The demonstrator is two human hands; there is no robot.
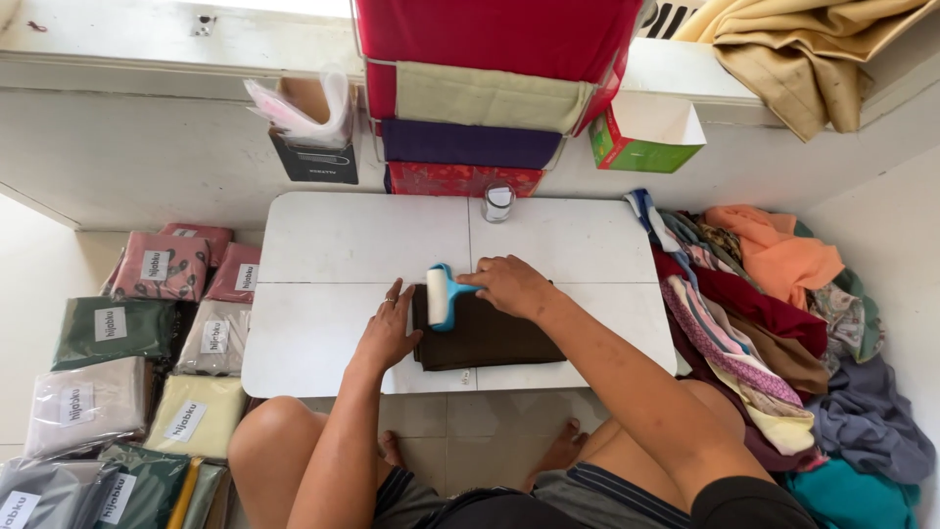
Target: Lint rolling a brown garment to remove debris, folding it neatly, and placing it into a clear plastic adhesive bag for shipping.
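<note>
A folded dark brown cloth [485, 338] lies on the near half of a white worktop [333, 245], just right of its centre seam and close to the edge nearest the person. The right hand [509, 286] rests on the far edge of the brown cloth, fingers closed around the blue handle of a lint roller [441, 294]; the roller's white drum sits on the cloth's far left corner, directly left of that hand. The left hand [390, 331] lies flat with fingers spread narrow, palm down on the worktop, its fingertips touching the left edge of the brown cloth; it holds nothing. The roller lies between the two hands, nearer the right one. Beyond the brown cloth, at the far edge of the worktop, stands a small clear jar [498, 203]. Left of the worktop, on the floor, lie flat packaged cloths [127, 362] in clear wrappers with white labels. Right of the worktop is a loose heap of mixed coloured fabrics [783, 323]. Beyond the jar hangs a stack of red, beige and purple folded cloths [480, 88], with a green box [641, 142] beside it.
</note>
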